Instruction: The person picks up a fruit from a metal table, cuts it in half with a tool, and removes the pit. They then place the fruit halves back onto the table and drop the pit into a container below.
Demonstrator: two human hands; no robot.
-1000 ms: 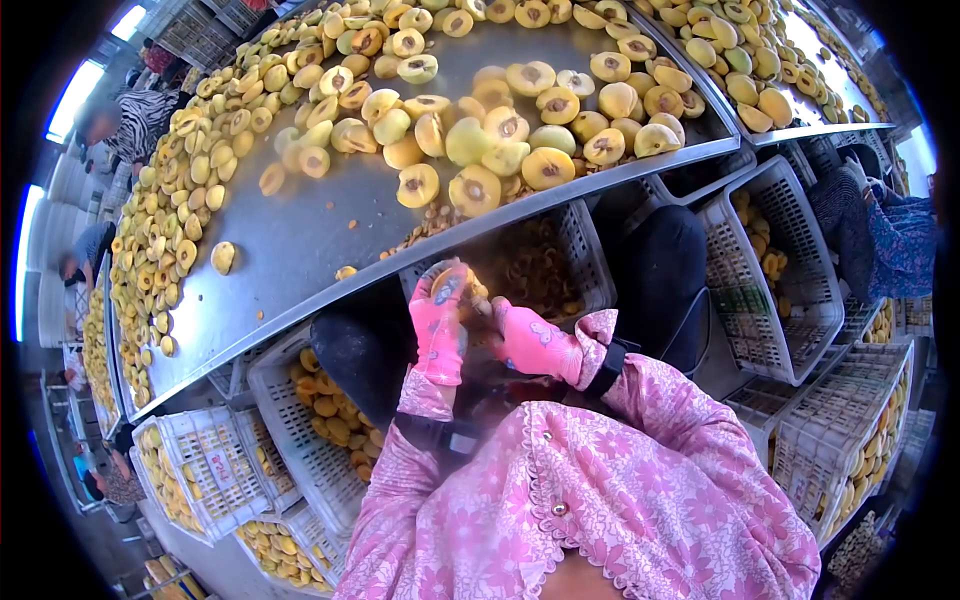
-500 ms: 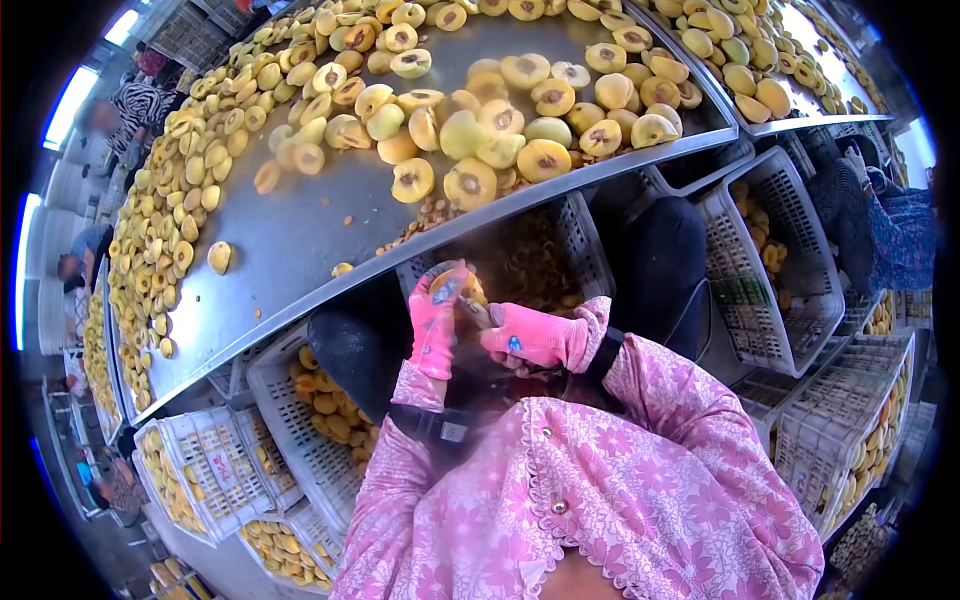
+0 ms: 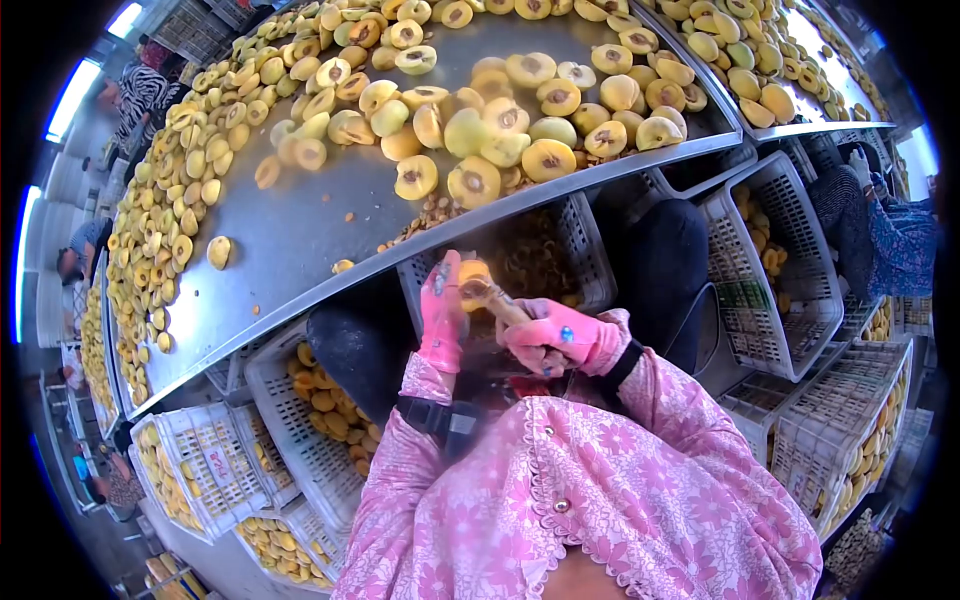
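Observation:
My left hand, in a pink glove, is closed on a yellow peach half. In my right hand, also pink-gloved, is a small hand tool with a pale handle; its tip is at the fruit, and I cannot make out its shape. Both hands are in front of my chest, above a crate with dark scraps and some peach pieces in it. Beyond them, many halved peaches, several with the stone still in, lie on a metal table.
The table's raised metal rim runs just past my hands. White plastic crates of peaches stand at my left and right. More filled crates are stacked behind. A co-worker in a blue patterned top sits at the far right.
My right hand has shifted slightly right and down, showing more of the tool's handle. My left hand has turned the peach half, so that more of it shows.

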